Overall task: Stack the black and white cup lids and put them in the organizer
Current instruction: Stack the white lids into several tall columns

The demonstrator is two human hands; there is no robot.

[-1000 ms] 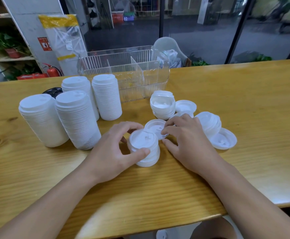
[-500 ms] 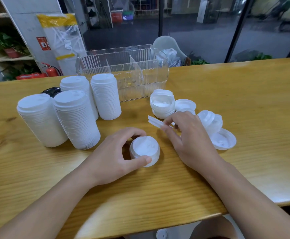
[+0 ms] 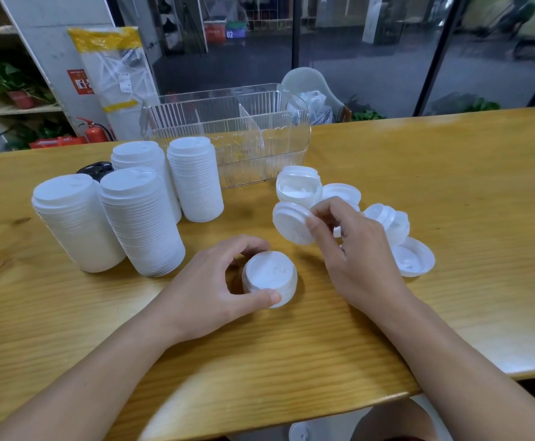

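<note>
The left hand point(image 3: 209, 284) is gripping a short stack of white lids point(image 3: 270, 278) standing on the wooden table point(image 3: 419, 173); the thumb is pressing the near side of the stack and the curled fingers are wrapping the far side. The right hand point(image 3: 355, 253) is pinching a single white lid point(image 3: 293, 222) between thumb and fingertips, holding it tilted in the air, up and to the right of the left-hand fingers and clear of the short stack.

Just beyond the right-hand fingers, a small pile of nested lids point(image 3: 298, 189) is sitting on the table, with one loose lid point(image 3: 342, 192) beside it. To the right of that hand, a toppled group of lids point(image 3: 390, 224) is leaning over an upturned lid point(image 3: 415, 257).

To the left of the left-hand fingers, four tall white lid stacks point(image 3: 142, 218) are standing close together, and a black lid point(image 3: 96, 169) is showing partly behind them. Beyond both hands, the clear organizer point(image 3: 228, 135) is standing upright on the table, its dividers visible; whether anything is lying inside it cannot be told.
</note>
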